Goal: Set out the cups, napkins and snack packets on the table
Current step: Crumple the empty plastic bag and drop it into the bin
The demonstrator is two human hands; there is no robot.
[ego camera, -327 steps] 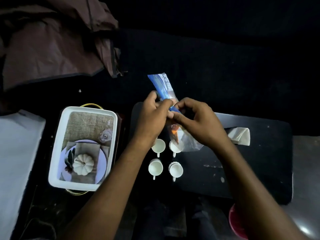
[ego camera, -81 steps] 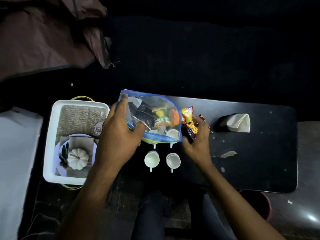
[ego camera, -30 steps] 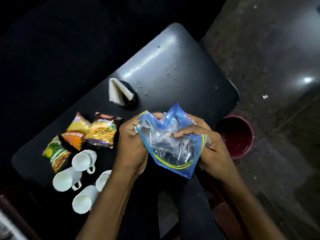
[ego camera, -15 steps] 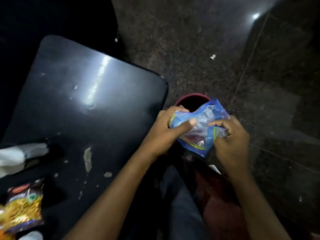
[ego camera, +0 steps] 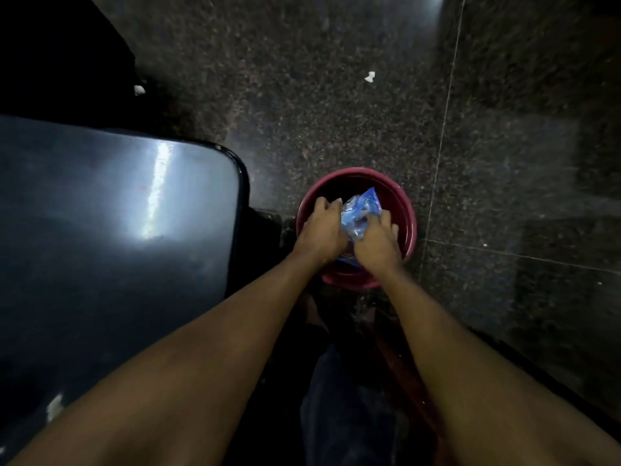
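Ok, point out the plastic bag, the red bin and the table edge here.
bag (ego camera: 364, 210): head view, on the crumpled blue plastic showing between the two hands.
bin (ego camera: 408, 227): head view, on the right side of the red rim.
table (ego camera: 240, 183): head view, on the rounded corner nearest the bin.

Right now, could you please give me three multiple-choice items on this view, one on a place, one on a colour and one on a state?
1. Where does the red bucket stand?
A. On the table
B. On the floor right of the table
C. On a chair

2. What colour is the plastic bag?
A. Blue and clear
B. Green
C. Black

3. How is the bag held?
A. Flat on the table
B. Hanging from one hand
C. Crumpled between both hands in the bucket's mouth

Answers:
1 B: the bucket sits on the speckled floor beside the table.
2 A: blue edges, see-through film.
3 C: the left hand and right hand press it together.
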